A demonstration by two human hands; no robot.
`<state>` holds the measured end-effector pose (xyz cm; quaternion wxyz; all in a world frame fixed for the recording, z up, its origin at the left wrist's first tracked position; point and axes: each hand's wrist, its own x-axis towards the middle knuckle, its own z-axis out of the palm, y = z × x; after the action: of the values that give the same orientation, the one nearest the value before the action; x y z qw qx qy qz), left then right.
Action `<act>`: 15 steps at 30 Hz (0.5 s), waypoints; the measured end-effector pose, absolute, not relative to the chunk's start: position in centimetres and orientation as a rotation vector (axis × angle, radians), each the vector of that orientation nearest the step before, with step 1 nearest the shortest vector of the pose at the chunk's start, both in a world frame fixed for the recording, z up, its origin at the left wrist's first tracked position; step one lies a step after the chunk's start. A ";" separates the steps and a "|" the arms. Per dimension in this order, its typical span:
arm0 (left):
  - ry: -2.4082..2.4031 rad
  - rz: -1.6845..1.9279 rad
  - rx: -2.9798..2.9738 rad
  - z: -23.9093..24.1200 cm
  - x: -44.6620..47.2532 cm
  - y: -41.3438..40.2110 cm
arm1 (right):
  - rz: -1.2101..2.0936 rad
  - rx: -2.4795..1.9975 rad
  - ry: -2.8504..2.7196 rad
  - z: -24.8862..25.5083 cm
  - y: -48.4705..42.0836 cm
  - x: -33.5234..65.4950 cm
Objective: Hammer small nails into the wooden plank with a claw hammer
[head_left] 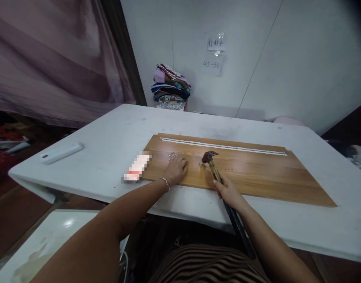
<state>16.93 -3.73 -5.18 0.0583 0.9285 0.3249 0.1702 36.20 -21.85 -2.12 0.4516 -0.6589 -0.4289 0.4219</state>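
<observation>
My right hand (228, 191) is wrapped round the dark lower handle of a claw hammer (215, 169). The rusty hammer head is low over a wood-grain board (265, 177), near its middle; whether it touches the board I cannot tell. My left hand (176, 170) rests on the left part of the board with its fingers curled in, and whatever may be in them is hidden. Just beyond its fingers lies a small heap of loose nails (174, 155). To the right of the hammer, a short row of small dark marks (228, 169) shows on the board.
Two white measuring strips (224, 146) run along the board's far edge. A blurred-out phone-like object (136, 168) lies at its left end. Farther left on the white table (106, 129) is a white handle-shaped object (61, 153). Folded cloths (171, 86) are stacked by the wall.
</observation>
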 end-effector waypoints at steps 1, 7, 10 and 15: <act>0.992 0.513 2.815 -5.1 16.9 -3.8 | 1.046 -1.629 -1.062 -2.2 -21.8 36.2; 1.005 0.494 2.811 -5.1 17.0 -3.7 | 1.063 -1.610 -1.047 -2.2 -21.6 36.0; 1.001 0.512 2.799 -5.1 17.0 -3.7 | 1.052 -1.614 -1.048 -2.0 -21.7 36.0; 1.000 0.501 2.790 -5.0 17.0 -3.8 | 1.041 -1.642 -1.052 -1.8 -21.8 36.2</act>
<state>17.00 -3.81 -5.03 0.0679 0.9261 0.3319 0.1662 36.17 -21.79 -1.84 0.4487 -0.6639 -0.4254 0.4207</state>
